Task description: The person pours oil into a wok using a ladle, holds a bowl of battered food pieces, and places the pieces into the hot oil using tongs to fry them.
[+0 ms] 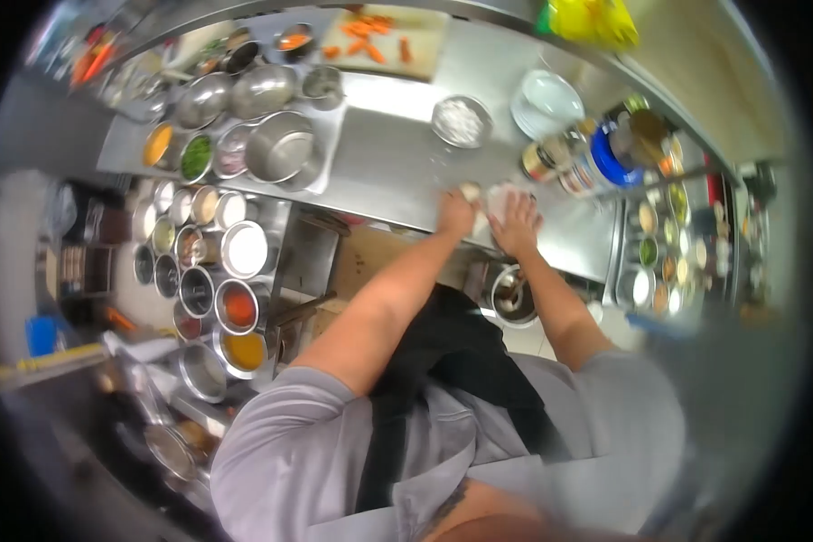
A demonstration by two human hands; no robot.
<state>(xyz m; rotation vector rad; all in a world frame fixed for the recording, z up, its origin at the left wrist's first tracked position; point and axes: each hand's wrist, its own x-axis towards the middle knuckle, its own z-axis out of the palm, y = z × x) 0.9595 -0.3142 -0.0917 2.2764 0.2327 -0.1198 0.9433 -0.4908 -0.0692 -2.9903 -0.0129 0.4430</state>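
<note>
My left hand (458, 213) is closed at the front edge of the steel counter (379, 154), with a small pale lump at its fingertips. Just right of it, my right hand (517, 222) lies with its fingers spread over a flat white piece (499, 195) that looks like dough. A pale strip shows between the two hands. Behind them stands a metal bowl (462, 122) of white powder, with a few white specks on the steel in front of it.
Steel bowls (280, 146) stand at the back left, near a cutting board (425, 45) with orange pieces. Pale bowls (547, 104), jars and a blue-rimmed tub (587, 170) are at the right. Containers of sauces (240, 307) fill the left side.
</note>
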